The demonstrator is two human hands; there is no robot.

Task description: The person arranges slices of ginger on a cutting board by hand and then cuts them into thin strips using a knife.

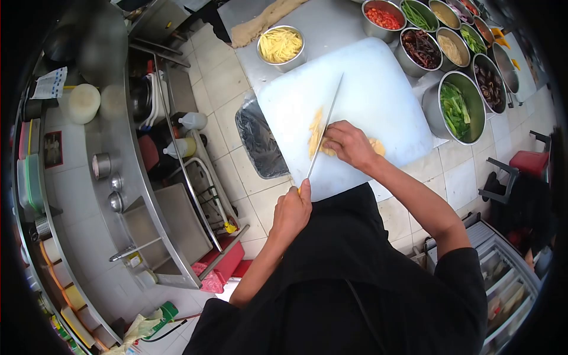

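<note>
My left hand (292, 208) is wrapped round the handle of a long kitchen knife (334, 105), whose blade points away across the white cutting board (402, 89). Just right of the blade, my right hand (350, 144) has its fingers curled down on pale yellow slices (329, 151); their exact kind I cannot make out. Cut shreds (315, 131) lie left of the blade. Beyond my right hand, more pale slices (376, 146) rest on the board, partly hidden by the wrist. At the board's far left corner stands a metal bowl of yellow strips (280, 46).
Several metal bowls stand right of the board, including chopped red peppers (383, 19), dried chillies (421, 48), leafy greens (455, 109) and dark mushrooms (490, 81). A black-lined bin (260, 139) is left of the board. A steel counter (133, 136) runs further left.
</note>
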